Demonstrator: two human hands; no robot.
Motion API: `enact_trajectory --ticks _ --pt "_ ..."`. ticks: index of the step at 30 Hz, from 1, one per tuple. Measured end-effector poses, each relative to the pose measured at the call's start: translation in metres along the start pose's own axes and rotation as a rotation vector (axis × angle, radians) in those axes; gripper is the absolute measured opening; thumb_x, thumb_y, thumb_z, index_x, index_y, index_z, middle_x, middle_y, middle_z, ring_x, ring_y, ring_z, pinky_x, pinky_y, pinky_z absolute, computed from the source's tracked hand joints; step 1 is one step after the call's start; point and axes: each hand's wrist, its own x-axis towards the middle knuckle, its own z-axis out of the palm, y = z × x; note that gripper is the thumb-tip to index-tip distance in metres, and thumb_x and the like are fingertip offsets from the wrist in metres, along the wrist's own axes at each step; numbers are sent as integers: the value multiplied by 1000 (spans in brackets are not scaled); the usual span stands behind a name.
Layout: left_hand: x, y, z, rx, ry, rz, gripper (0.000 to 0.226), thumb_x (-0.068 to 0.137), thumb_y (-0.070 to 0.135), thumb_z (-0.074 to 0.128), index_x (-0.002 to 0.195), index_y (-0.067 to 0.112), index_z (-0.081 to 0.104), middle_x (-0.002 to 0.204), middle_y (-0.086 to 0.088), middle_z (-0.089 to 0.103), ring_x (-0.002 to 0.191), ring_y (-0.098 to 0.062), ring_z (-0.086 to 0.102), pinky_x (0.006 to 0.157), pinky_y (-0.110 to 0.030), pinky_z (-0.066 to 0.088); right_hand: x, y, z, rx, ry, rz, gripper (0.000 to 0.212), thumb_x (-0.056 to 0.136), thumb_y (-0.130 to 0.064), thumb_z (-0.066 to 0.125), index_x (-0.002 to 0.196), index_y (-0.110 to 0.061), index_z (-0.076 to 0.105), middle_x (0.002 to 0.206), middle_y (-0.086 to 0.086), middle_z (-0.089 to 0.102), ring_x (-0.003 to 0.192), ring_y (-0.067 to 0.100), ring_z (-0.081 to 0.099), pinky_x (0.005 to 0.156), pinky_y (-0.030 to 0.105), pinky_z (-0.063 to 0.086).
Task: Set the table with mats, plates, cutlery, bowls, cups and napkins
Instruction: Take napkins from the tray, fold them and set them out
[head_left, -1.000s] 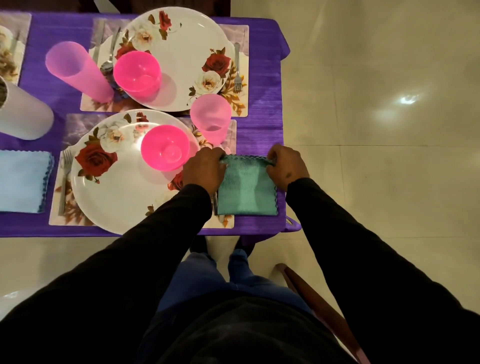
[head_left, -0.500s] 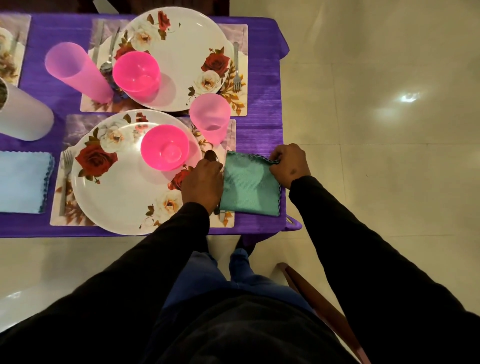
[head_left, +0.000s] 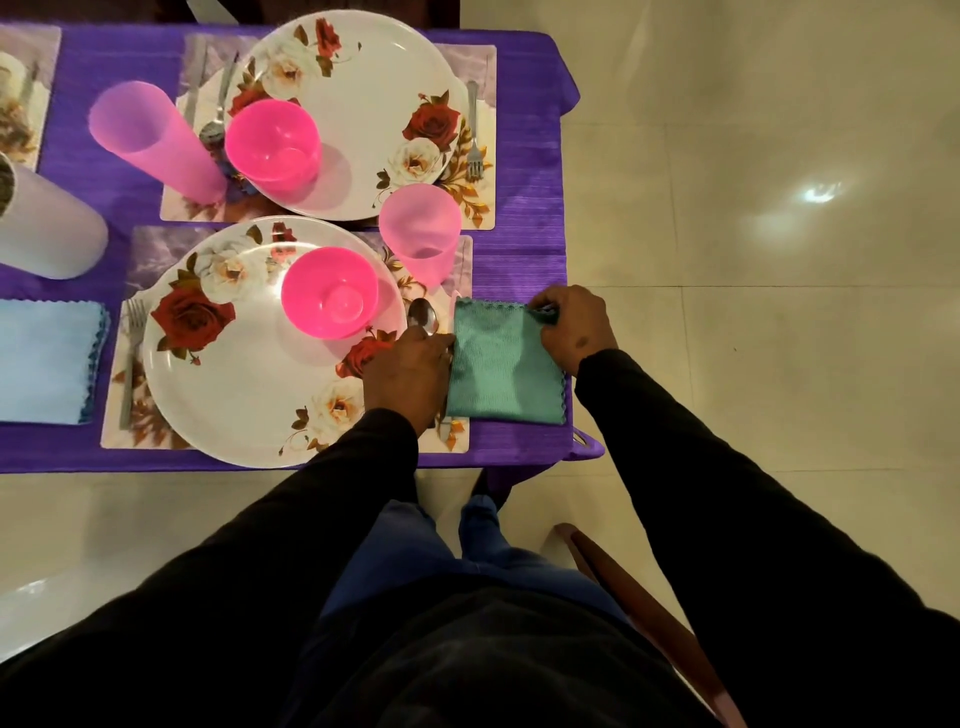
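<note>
A folded green napkin (head_left: 501, 364) lies flat on the purple tablecloth (head_left: 524, 249) at the table's near right corner. My right hand (head_left: 574, 327) pinches its far right corner. My left hand (head_left: 410, 371) rests at the napkin's left edge, fingers on the cloth, covering the handle of a spoon (head_left: 423, 317). Left of them a rose-patterned plate (head_left: 228, 374) with a pink bowl (head_left: 330, 291) sits on a floral mat (head_left: 457, 431). A pink cup (head_left: 421, 231) stands behind the spoon.
A second plate (head_left: 363, 104) with pink bowl (head_left: 272, 140), fork (head_left: 472, 130) and tall pink cup (head_left: 150, 140) sits farther back. A blue napkin (head_left: 44, 361) and a white cup (head_left: 47, 228) are at left. A wooden chair (head_left: 644, 613) stands by my right leg.
My left hand slid back along the napkin's left edge, uncovering the spoon's bowl. The napkin shifted slightly right toward the table's corner, with my right hand still at its far corner.
</note>
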Motion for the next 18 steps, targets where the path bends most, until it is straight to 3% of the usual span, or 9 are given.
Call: enact_trajectory --ticks 4,7,12,18 --pt "-3 3 2 28 -42 0 38 101 22 46 136 24 61 113 -12 65 94 -36 66 75 -42 53 3 -3 -1 0 9 -24 39 81 13 56 109 -8 74 112 11 71 105 23 65 95 25 47" --pt "-4 8 1 21 -40 -6 38 99 19 49 135 21 61 110 -13 67 94 -37 66 74 -44 53 5 -4 -2 -15 -7 -29 37 81 13 59 107 -8 74 111 10 71 105 22 65 96 25 47" --pt "-3 9 1 45 -46 -20 36 103 32 45 133 19 61 114 -12 69 102 -33 65 77 -40 50 3 0 -2 -9 -4 -12 33 82 10 62 106 -10 74 109 8 72 102 21 66 93 23 48" --pt "0 9 3 32 -54 -45 31 101 32 47 122 17 65 105 -13 71 97 -34 65 74 -40 51 2 3 3 18 51 27 33 81 4 61 109 -10 70 111 11 68 102 24 63 82 18 38"
